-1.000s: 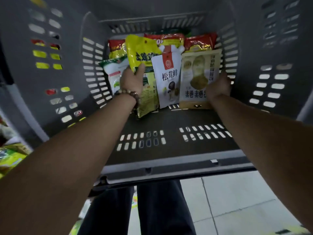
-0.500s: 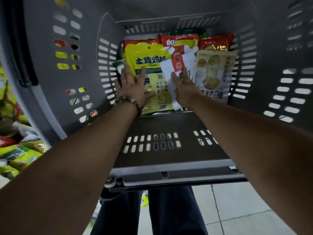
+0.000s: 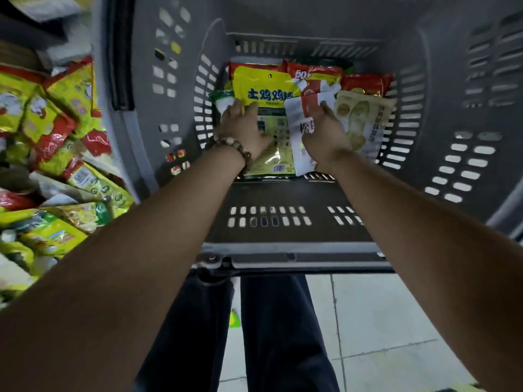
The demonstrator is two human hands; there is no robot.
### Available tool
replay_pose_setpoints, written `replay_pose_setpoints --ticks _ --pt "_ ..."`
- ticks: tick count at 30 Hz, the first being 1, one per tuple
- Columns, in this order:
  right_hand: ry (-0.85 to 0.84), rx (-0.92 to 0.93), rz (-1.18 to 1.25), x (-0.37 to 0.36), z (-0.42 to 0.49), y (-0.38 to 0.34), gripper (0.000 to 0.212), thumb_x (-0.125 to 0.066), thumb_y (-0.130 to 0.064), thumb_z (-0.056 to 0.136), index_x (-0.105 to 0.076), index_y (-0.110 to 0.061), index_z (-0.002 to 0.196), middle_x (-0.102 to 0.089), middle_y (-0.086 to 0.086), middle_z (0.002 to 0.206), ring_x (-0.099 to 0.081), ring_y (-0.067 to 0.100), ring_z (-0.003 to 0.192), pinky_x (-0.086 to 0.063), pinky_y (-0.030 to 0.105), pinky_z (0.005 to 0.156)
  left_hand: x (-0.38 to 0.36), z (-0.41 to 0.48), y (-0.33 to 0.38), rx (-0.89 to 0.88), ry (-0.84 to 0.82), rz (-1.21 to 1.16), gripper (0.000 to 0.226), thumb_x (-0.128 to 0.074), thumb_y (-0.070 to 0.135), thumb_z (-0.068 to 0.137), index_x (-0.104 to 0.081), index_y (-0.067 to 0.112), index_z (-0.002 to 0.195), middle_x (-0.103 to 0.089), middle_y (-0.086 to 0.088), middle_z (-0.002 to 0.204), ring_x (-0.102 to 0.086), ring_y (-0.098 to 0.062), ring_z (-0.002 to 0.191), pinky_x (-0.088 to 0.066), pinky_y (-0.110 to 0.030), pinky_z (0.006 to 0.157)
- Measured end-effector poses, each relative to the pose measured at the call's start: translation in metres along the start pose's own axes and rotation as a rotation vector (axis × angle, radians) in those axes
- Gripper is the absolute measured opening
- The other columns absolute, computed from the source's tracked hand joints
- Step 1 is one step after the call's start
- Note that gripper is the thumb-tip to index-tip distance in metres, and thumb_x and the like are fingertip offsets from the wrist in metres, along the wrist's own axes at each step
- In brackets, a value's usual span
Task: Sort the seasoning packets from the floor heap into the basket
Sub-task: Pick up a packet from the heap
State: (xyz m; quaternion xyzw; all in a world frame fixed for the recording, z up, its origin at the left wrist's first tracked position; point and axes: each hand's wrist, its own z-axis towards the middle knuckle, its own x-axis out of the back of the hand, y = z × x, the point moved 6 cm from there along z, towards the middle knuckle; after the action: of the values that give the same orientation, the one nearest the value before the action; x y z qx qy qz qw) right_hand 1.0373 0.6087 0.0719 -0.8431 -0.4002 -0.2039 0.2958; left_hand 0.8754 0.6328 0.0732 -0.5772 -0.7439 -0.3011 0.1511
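Row being tidied in basket [image 3: 283, 193]: right hand [image 3: 325, 131] shifted from beige packet [image 3: 365, 117] to white packet [image 3: 295, 114], left hand [image 3: 243, 128] kept on yellow packet [image 3: 266, 86]. Both pressed flat, fingers spread. Big heap [image 3: 56, 137] left unsorted.

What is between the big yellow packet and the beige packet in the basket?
A white packet with a red label, lying under the right hand. The head view shows it.
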Motion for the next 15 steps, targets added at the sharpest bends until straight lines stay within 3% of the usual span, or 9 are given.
replay_pose_setpoints --ticks 3,5,7,11,15 --pt "0.125 0.089 0.123 0.024 -0.034 -0.040 0.072 -0.052 -0.008 0.091 -0.017 -0.022 0.152 -0.021 0.005 0.157 -0.043 0.026 0.131 -0.044 0.027 0.094 0.050 -0.048 0.016 -0.113 0.163 -0.221 0.073 -0.065 0.034 0.085 -0.027 0.023 0.147 -0.025 -0.007 0.154 -0.034 -0.027 0.136 -0.039 -0.040 0.106" --pt "0.201 0.116 0.151 0.041 -0.059 -0.064 0.072 -0.056 -0.010 0.090 -0.019 -0.021 0.151 -0.026 0.004 0.156 -0.039 0.021 0.135 -0.032 0.009 0.088 0.087 -0.089 0.017 -0.188 0.281 -0.325 0.067 -0.065 0.028 0.085 -0.034 0.021 0.144 -0.038 -0.004 0.148 -0.044 -0.022 0.129 -0.042 -0.033 0.100" --pt "0.254 0.150 0.172 0.056 -0.086 -0.089 0.073 -0.059 -0.010 0.089 -0.020 -0.018 0.151 -0.027 0.003 0.155 -0.030 0.017 0.140 -0.021 0.000 0.085 0.118 -0.131 0.007 -0.235 0.374 -0.400 0.061 -0.066 0.023 0.085 -0.040 0.018 0.140 -0.045 -0.003 0.142 -0.047 -0.019 0.125 -0.039 -0.026 0.099" --pt "0.305 0.240 0.177 0.066 -0.142 -0.150 0.071 -0.060 -0.013 0.088 -0.024 -0.017 0.149 -0.031 0.002 0.153 -0.031 0.014 0.138 -0.021 0.006 0.092 0.153 -0.193 -0.049 -0.205 0.453 -0.481 0.058 -0.066 0.020 0.085 -0.043 0.015 0.138 -0.047 -0.004 0.139 -0.048 -0.017 0.121 -0.028 -0.009 0.088" --pt "0.265 0.419 0.159 0.035 -0.191 -0.225 0.068 -0.062 -0.013 0.087 -0.030 -0.013 0.147 -0.037 0.008 0.148 -0.039 0.021 0.134 -0.027 0.014 0.098 0.158 -0.231 -0.131 -0.087 0.490 -0.538 0.057 -0.069 0.020 0.083 -0.047 0.014 0.135 -0.050 -0.006 0.135 -0.052 -0.015 0.110 -0.035 -0.015 0.087"
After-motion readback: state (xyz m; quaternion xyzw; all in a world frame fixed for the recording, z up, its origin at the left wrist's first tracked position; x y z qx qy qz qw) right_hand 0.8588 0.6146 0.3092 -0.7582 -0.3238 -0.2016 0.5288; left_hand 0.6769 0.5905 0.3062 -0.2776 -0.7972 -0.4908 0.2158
